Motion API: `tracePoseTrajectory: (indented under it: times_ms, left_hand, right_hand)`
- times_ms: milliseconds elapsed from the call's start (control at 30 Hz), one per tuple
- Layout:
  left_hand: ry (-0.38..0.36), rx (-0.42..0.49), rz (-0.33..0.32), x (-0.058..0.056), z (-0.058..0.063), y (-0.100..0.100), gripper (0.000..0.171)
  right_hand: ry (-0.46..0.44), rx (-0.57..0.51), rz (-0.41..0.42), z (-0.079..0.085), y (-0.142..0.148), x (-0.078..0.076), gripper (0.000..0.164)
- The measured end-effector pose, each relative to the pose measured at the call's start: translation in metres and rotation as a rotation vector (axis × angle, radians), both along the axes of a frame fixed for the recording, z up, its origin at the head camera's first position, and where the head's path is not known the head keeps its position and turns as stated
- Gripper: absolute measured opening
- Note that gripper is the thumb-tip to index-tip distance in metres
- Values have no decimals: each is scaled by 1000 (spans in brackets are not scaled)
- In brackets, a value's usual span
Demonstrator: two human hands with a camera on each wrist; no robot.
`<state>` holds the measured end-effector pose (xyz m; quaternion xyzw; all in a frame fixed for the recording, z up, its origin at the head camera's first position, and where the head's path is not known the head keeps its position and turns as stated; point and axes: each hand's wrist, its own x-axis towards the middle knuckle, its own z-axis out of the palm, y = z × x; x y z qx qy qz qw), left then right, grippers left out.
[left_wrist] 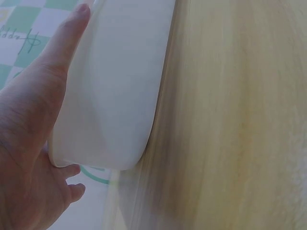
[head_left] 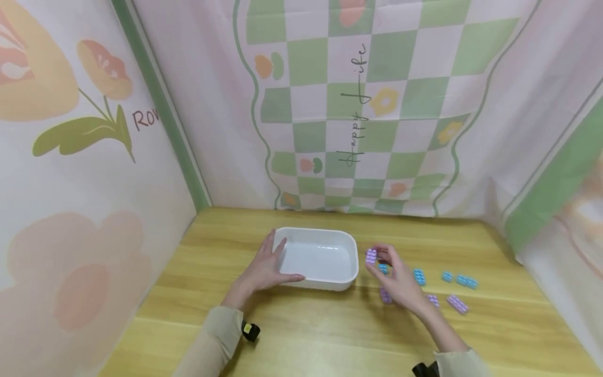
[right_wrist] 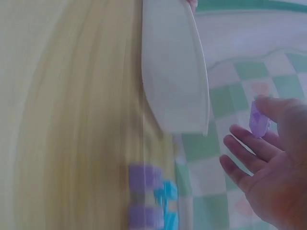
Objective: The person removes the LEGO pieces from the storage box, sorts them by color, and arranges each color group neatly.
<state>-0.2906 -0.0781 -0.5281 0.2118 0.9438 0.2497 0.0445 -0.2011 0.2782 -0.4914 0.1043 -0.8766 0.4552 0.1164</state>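
In the head view my left hand (head_left: 265,268) holds the left end of a white rectangular dish (head_left: 348,284), its thumb along the near rim and its other fingers spread at the far-left corner. The left wrist view shows that thumb lying against the dish wall (left_wrist: 115,91). My right hand (head_left: 398,277) pinches a purple building brick (head_left: 371,256) between thumb and fingertips, raised just right of the dish. In the right wrist view the pinched brick (right_wrist: 259,120) is above the tabletop, the remaining fingers spread below it. Under the right hand, a blue brick (head_left: 383,268) is partly covered.
More blue bricks (head_left: 419,277) and purple bricks (head_left: 457,304) lie on the wooden table (head_left: 330,335) to the right, in two loose rows. Printed curtains (head_left: 311,104) enclose the table at the back and both sides.
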Motion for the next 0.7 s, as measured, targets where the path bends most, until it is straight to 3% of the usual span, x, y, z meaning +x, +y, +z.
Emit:
tracePoseTrajectory:
  times_ms: [267, 500, 700]
  left_hand:
    - [-2, 14, -6, 0, -2, -2, 130]
    - [10, 51, -1, -3, 1, -3, 131]
    - [-5, 52, -3, -6, -3, -3, 133]
  right_hand:
    - [181, 85, -129, -27, 62, 25, 45]
    - [153, 18, -250, -50, 117, 52, 47]
    - [89, 103, -357, -63, 164, 77, 47]
